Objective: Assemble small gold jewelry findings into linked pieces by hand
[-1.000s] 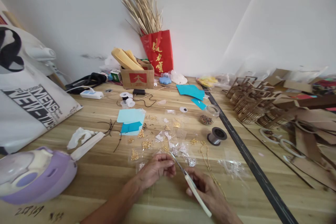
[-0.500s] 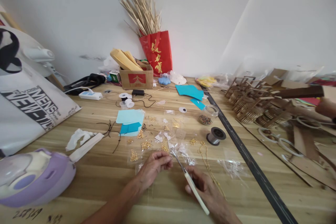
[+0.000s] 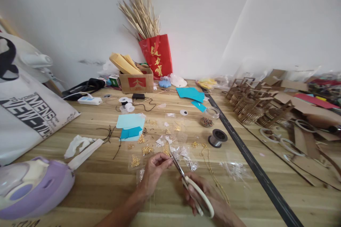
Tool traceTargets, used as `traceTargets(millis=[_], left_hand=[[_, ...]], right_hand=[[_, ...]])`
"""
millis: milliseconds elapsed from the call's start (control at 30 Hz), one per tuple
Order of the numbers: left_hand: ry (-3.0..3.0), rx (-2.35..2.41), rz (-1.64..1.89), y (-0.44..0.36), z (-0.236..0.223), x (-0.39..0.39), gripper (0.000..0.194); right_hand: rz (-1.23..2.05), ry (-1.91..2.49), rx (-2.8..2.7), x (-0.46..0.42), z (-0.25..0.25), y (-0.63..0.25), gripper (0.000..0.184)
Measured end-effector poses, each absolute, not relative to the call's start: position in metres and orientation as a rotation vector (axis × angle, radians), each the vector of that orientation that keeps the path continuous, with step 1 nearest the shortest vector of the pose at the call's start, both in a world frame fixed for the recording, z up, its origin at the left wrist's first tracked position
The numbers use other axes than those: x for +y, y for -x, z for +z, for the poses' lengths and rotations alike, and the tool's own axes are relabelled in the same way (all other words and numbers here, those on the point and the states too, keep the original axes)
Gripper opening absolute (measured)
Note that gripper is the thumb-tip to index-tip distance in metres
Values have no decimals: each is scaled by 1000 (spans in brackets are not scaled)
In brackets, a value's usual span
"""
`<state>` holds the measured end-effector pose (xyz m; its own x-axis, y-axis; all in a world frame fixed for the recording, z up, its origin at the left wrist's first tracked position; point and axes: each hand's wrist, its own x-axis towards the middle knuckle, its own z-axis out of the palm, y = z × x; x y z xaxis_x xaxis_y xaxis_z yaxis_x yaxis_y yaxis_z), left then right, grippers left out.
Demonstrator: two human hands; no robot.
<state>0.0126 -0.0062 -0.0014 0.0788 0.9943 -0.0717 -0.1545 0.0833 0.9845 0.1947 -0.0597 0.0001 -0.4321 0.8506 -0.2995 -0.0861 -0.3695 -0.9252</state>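
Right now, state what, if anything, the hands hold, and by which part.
The right hand holds scissors by the handles; whether the left hand pinches anything cannot be told.

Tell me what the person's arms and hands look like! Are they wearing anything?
The left hand and right hand are bare, without gloves. The left forearm and right forearm look bare too; no sleeves, watch or bracelet show. I can't spot any rings.

The left forearm (image 3: 124, 205) is slanting inward from the near side of the counter (image 3: 93, 177), its grip (image 3: 154, 170) pinching thumb against forefinger. The right forearm (image 3: 228, 216) is slanting leftward toward it, the right grip (image 3: 211, 192) sitting nearer the body, fingers curling closed. Both are staying apart.
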Motion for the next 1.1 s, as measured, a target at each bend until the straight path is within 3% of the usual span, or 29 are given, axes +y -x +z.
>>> traceTargets(millis=[367,1100], left_hand=[[-1275,1141,1245,-14,-1,-7,13],[-1272,1170,1179,-17,-2,-8,16]], right_hand=[[1931,1058,-1054,-65,-24,-195,48],[1774,1158,-1335,-64,-8,-191,50]])
